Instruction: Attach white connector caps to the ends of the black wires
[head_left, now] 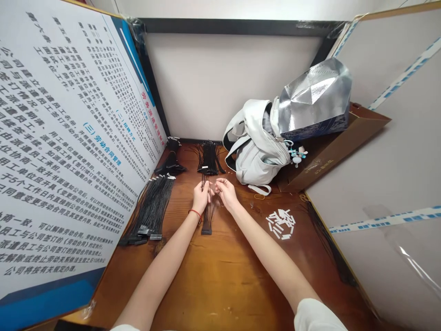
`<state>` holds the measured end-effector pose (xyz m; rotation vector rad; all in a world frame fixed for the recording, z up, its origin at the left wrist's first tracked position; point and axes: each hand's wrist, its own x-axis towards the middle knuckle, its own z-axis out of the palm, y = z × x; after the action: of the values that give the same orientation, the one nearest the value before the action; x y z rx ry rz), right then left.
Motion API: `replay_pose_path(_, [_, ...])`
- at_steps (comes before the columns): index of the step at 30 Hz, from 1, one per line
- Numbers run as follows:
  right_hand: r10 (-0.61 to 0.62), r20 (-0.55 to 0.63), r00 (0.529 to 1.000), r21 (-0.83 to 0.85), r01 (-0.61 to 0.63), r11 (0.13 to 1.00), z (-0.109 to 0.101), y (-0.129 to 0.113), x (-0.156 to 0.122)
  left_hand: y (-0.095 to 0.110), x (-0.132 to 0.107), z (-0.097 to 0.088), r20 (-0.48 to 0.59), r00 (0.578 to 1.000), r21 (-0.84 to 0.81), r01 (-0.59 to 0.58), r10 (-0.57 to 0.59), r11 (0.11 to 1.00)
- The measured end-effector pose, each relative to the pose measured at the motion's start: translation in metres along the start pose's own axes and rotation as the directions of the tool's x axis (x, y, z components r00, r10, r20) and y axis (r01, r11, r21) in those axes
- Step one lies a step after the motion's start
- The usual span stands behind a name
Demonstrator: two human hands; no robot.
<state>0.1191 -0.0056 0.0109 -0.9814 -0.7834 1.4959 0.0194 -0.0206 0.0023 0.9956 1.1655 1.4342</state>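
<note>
A wire harness (206,228) with thin black wires and a flat black connector lies in front of me, its connector end toward me. My left hand (200,200) is closed around its wires. Just to the right, my right hand (226,193) has its thumb and fingertips pinched together near the loose wire ends; what they hold is too small to make out. Behind both hands lies a bundle of black wires (208,161). Finished-looking rows of black harnesses (155,209) with white tips lie to the left. Small white connector pieces (280,224) are heaped at the right.
A white backpack (257,147) stands at the back right, beside a silver foil bag (315,99) and a brown paper bag (330,156). Another dark bundle (172,161) lies at the back left. A printed panel (69,138) and a grey panel (389,174) enclose the wooden table (223,280).
</note>
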Motion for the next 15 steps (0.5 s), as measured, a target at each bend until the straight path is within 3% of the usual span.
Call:
replay_pose_path(4, [-0.021,0.113,0.993,-0.059,0.028,0.998,0.010,-0.010,0.018,0.000,0.001,0.001,0.076,0.997,0.024,0.006,-0.008,1.000])
replay_pose_path(8, [-0.069,0.108,0.992,-0.156,0.085,0.984,0.014,-0.013,0.023,-0.004,0.002,0.001,0.101,0.995,0.017,-0.003,0.001,1.000])
replay_pose_path(15, [-0.118,0.080,0.990,-0.177,0.130,0.976,0.005,-0.001,0.021,-0.011,0.018,-0.004,-0.100,0.993,-0.151,-0.075,0.060,0.986])
